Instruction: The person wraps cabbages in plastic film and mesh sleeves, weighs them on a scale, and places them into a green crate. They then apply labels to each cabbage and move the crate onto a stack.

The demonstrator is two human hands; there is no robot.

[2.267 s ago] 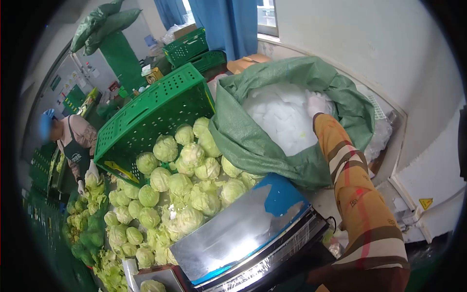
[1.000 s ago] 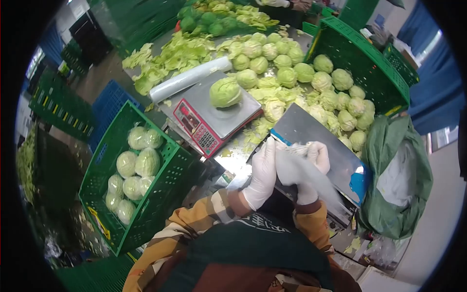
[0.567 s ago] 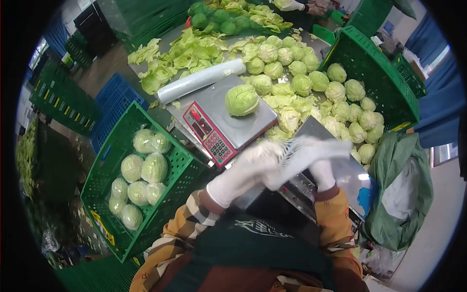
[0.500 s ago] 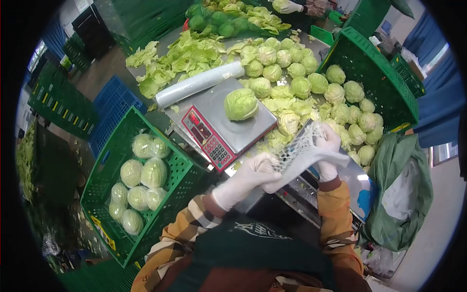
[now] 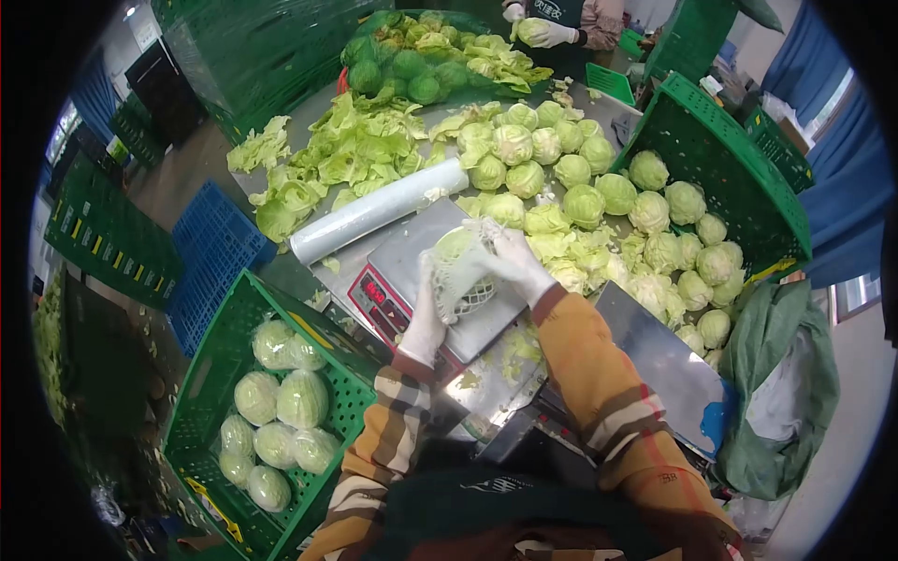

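A cabbage (image 5: 460,257) sits on the metal pan of a weighing scale (image 5: 393,266). A white foam net sleeve (image 5: 465,281) is stretched over it. My left hand (image 5: 427,309), in a white glove, grips the sleeve's near-left edge. My right hand (image 5: 510,257), also gloved, holds the sleeve's far-right edge against the cabbage. Both sleeves are plaid orange and brown.
A film roll (image 5: 374,208) lies behind the scale. Loose cabbages (image 5: 599,201) spill from a tipped green crate (image 5: 725,159). A green crate (image 5: 220,360) of wrapped cabbages stands at lower left. A green sack (image 5: 795,374) is at right. Another person's gloved hands (image 5: 547,33) work at the far end.
My hands carried the net sleeve from in front of my chest out to the scale and spread it over the cabbage. Earlier my right hand reached into the green sack.
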